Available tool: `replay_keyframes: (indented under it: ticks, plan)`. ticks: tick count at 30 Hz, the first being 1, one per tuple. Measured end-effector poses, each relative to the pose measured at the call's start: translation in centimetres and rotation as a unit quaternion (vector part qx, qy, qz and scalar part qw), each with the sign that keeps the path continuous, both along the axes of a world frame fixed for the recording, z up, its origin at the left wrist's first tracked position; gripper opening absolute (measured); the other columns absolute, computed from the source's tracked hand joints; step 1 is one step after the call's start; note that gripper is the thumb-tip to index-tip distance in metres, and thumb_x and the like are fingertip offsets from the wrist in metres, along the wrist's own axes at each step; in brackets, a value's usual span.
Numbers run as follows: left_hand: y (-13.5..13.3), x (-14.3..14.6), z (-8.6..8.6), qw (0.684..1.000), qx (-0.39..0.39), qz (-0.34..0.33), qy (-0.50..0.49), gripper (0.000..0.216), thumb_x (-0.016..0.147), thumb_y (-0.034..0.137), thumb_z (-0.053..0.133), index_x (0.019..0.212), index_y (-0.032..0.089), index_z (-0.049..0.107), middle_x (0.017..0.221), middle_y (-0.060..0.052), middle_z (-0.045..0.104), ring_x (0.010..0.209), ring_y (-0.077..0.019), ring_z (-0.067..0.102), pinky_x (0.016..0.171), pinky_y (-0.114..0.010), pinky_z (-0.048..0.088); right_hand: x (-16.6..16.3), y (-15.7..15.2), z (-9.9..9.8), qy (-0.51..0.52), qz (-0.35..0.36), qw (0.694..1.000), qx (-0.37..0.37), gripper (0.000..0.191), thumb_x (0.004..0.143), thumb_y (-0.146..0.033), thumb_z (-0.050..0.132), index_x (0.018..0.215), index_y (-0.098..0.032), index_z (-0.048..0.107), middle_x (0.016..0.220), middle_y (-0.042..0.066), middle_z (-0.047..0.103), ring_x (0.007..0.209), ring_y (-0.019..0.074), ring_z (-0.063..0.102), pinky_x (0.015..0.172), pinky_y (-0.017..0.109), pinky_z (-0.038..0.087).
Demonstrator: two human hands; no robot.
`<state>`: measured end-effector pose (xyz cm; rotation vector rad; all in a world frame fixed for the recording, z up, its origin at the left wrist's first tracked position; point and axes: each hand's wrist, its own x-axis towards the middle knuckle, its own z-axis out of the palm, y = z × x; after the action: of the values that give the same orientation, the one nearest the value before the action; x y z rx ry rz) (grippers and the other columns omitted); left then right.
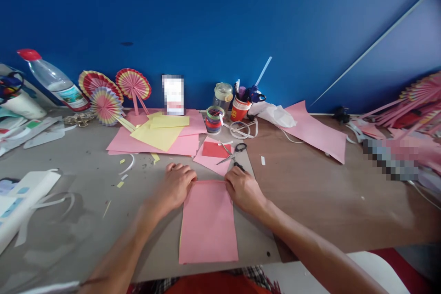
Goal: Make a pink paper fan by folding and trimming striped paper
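A pink paper sheet (208,223) lies flat on the table in front of me, long side running away from me. My left hand (176,186) curls over its far left corner, fingers bent and pressed on the edge. My right hand (244,189) does the same at the far right corner. Both hands pinch the sheet's far edge. Just beyond them lie scissors (233,152) on a pink sheet with a red paper piece (214,149).
Pink and yellow sheets (161,135) lie further back, with folded paper fans (106,94), a plastic bottle (55,80), tape rolls (214,119) and a cup of pens (240,105) along the blue wall. White paper bags (20,197) at left, pink fans (413,101) at right.
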<state>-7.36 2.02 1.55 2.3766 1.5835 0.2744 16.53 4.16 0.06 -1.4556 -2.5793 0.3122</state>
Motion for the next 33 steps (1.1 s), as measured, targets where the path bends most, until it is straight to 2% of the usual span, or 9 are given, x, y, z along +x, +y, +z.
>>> replay_keyframes:
  ticks: [5, 15, 23, 29, 33]
  plan:
    - [-0.2, 0.0, -0.3, 1.0, 0.019, 0.009, -0.007, 0.021, 0.089, 0.019, 0.044, 0.079, 0.022, 0.061, 0.081, -0.001, 0.061, 0.079, -0.0184, 0.053, 0.087, -0.039, 0.03, -0.1, 0.2, 0.1, -0.018, 0.013, 1.0, 0.016, 0.017, 0.087, -0.013, 0.049, 0.077, -0.017, 0.062, 0.084, 0.006, 0.062, 0.073, 0.0152, 0.054, 0.069, 0.027, 0.037]
    - [-0.1, -0.4, -1.1, 1.0, -0.007, 0.012, -0.001, 0.019, 0.085, 0.013, 0.042, 0.08, 0.021, 0.058, 0.081, -0.002, 0.062, 0.077, -0.0171, 0.055, 0.088, -0.04, 0.031, -0.1, 0.5, 0.1, -0.077, 0.042, 0.995, 0.052, 0.016, 0.088, -0.016, 0.049, 0.079, -0.016, 0.062, 0.083, 0.007, 0.061, 0.065, 0.0161, 0.05, 0.065, 0.031, 0.034]
    - [-0.6, -0.4, -1.4, 0.999, 0.024, -0.012, 0.025, 0.022, 0.09, 0.013, 0.036, 0.084, 0.021, 0.055, 0.085, -0.002, 0.059, 0.076, -0.0165, 0.055, 0.091, -0.041, 0.031, 1.1, 0.6, -0.5, -0.073, 0.182, 0.968, 0.16, 0.024, 0.084, -0.003, 0.043, 0.071, -0.017, 0.057, 0.077, 0.006, 0.056, 0.063, 0.0156, 0.044, 0.065, 0.033, 0.028]
    - [-1.6, 0.0, -1.1, 0.991, 0.093, -0.037, 0.092, 0.033, 0.084, -0.002, 0.029, 0.08, 0.02, 0.053, 0.083, -0.001, 0.053, 0.067, -0.0141, 0.049, 0.091, -0.04, 0.032, 1.3, 0.8, -0.2, -0.065, 0.232, 0.954, 0.18, 0.025, 0.082, 0.0, 0.044, 0.069, -0.017, 0.056, 0.076, 0.005, 0.052, 0.064, 0.0151, 0.042, 0.066, 0.032, 0.026]
    - [-2.3, 0.2, -1.2, 0.984, 0.124, -0.061, 0.115, 0.035, 0.081, -0.005, 0.029, 0.08, 0.019, 0.054, 0.083, -0.002, 0.051, 0.068, -0.0147, 0.047, 0.092, -0.04, 0.032, 1.3, 0.9, 0.0, -0.064, 0.247, 0.947, 0.194, 0.023, 0.08, 0.0, 0.046, 0.068, -0.017, 0.056, 0.074, 0.004, 0.051, 0.064, 0.015, 0.041, 0.064, 0.032, 0.025]
